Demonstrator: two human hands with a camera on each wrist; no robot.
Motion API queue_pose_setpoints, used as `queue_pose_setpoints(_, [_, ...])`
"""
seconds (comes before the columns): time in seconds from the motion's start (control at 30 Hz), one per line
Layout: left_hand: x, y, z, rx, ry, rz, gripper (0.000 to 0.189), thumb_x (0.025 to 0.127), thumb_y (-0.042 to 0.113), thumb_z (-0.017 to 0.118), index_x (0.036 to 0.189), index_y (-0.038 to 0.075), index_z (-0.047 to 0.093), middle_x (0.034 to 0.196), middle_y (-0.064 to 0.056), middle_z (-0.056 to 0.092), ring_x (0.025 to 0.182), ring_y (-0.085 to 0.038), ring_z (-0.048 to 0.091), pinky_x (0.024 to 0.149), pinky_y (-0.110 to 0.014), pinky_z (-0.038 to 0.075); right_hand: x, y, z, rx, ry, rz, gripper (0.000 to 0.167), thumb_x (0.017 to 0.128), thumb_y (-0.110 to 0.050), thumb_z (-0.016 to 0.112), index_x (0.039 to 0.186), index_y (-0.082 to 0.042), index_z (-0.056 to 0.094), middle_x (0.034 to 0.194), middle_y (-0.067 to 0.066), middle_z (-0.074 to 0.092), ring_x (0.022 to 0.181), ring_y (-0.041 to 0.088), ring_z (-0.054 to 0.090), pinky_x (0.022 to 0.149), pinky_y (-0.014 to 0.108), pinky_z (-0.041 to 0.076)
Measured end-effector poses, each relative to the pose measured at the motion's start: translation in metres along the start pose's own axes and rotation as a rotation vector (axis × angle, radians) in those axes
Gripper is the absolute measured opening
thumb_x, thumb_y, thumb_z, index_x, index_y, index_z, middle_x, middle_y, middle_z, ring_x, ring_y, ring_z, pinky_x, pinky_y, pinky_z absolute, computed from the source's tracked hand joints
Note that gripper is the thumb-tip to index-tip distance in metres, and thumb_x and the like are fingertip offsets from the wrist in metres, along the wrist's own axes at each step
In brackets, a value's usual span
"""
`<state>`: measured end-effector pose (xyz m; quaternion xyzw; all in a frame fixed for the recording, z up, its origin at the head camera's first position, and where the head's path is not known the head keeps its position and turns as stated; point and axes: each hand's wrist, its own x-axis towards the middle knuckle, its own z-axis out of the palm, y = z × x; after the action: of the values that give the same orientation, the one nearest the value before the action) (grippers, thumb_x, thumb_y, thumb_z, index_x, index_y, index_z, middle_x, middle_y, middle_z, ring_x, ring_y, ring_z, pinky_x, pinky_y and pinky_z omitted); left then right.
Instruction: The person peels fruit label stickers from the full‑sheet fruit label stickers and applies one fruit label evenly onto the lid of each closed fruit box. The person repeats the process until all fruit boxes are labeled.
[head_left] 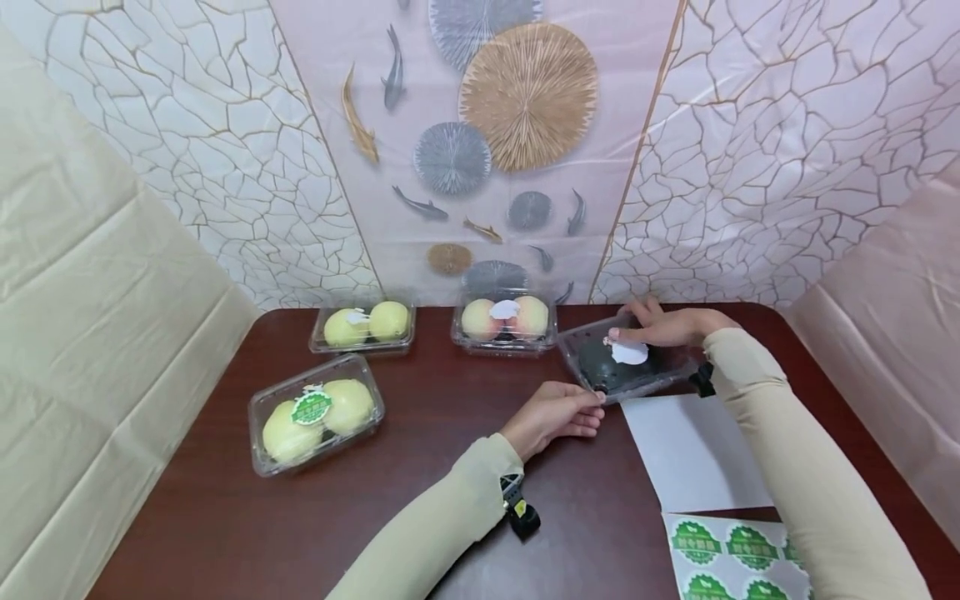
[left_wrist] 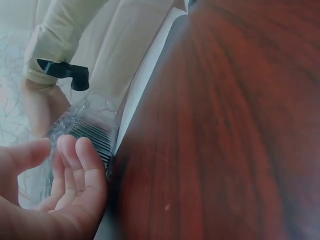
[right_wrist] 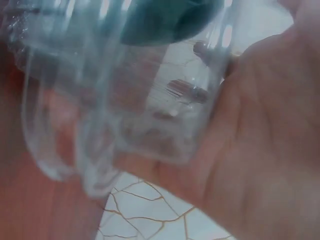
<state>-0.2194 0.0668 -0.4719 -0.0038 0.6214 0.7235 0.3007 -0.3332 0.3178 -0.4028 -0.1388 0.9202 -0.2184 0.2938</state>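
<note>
At the right of the table in the head view is a clear plastic clamshell box holding dark green, rounded contents. A white label is on its lid. My left hand pinches the box's near left corner between thumb and fingers. Over the far right side, my right hand grips the box, its thumb reaching across the lid to the label's edge. Close up in the right wrist view, the box wall lies against the palm. Ridged plastic shows behind the left fingers in the left wrist view.
Two boxes of pale yellow fruit, one at the back left and one nearer with a green label, share the table with a box of reddish-yellow fruit. White paper and a green sticker sheet lie at right.
</note>
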Motion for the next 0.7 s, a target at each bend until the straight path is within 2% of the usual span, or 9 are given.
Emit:
queue_pose_setpoints(0.1, [-0.008, -0.001, -0.002, 0.017, -0.008, -0.006, 0.016, 0.099, 0.016, 0.074, 0.101, 0.0, 0.076, 0.079, -0.002, 0.07, 0.065, -0.008, 0.066, 0.066, -0.023, 0.061, -0.014, -0.008, 0.005, 0.089, -0.022, -0.023, 0.088, 0.108, -0.064, 0.039, 0.168, -0.006, 0.012, 0.169, 0.032, -0.014, 0.154, 0.058, -0.006, 0.117, 0.078, 0.015])
queue_pose_setpoints(0.13, [-0.01, -0.002, -0.002, 0.018, -0.01, -0.013, 0.015, 0.099, 0.015, 0.074, 0.099, 0.001, 0.076, 0.079, -0.002, 0.07, 0.065, -0.008, 0.066, 0.065, -0.023, 0.06, -0.018, -0.01, 0.006, 0.1, -0.025, -0.04, 0.084, 0.11, -0.06, 0.037, 0.168, -0.005, 0.011, 0.169, 0.033, -0.012, 0.153, 0.06, -0.004, 0.116, 0.079, 0.015])
queue_pose_setpoints(0.33, [-0.027, -0.009, -0.002, 0.051, -0.033, -0.029, 0.011, 0.097, 0.014, 0.074, 0.095, 0.004, 0.075, 0.078, -0.002, 0.07, 0.063, -0.008, 0.065, 0.063, -0.023, 0.059, -0.03, -0.014, 0.016, 0.074, -0.021, -0.111, 0.072, 0.113, -0.047, 0.042, 0.168, -0.008, 0.018, 0.167, 0.03, 0.011, 0.153, 0.058, 0.013, 0.115, 0.076, 0.026])
queue_pose_setpoints(0.47, [-0.039, -0.012, -0.004, 0.066, -0.037, -0.015, 0.01, 0.098, 0.014, 0.072, 0.093, 0.005, 0.074, 0.077, -0.002, 0.069, 0.063, -0.008, 0.065, 0.064, -0.023, 0.06, -0.035, -0.015, 0.019, 0.099, 0.002, -0.156, 0.067, 0.114, -0.042, 0.045, 0.167, -0.007, 0.024, 0.168, 0.028, 0.018, 0.153, 0.055, 0.021, 0.116, 0.073, 0.028])
queue_pose_setpoints(0.6, [-0.049, -0.013, -0.014, 0.077, -0.014, 0.017, 0.01, 0.098, 0.013, 0.071, 0.093, 0.004, 0.072, 0.078, -0.003, 0.069, 0.064, -0.008, 0.065, 0.062, -0.023, 0.059, -0.038, -0.016, 0.023, 0.153, 0.039, -0.199, 0.061, 0.114, -0.035, 0.046, 0.165, -0.007, 0.03, 0.167, 0.027, 0.028, 0.151, 0.051, 0.032, 0.115, 0.069, 0.034])
queue_pose_setpoints(0.7, [-0.057, -0.012, -0.025, 0.095, 0.009, 0.043, 0.01, 0.097, 0.012, 0.071, 0.092, 0.003, 0.071, 0.078, -0.004, 0.069, 0.063, -0.008, 0.065, 0.06, -0.022, 0.058, -0.039, -0.02, 0.03, 0.172, 0.077, -0.222, 0.056, 0.114, -0.032, 0.047, 0.162, -0.006, 0.034, 0.162, 0.027, 0.038, 0.143, 0.046, 0.046, 0.109, 0.063, 0.044])
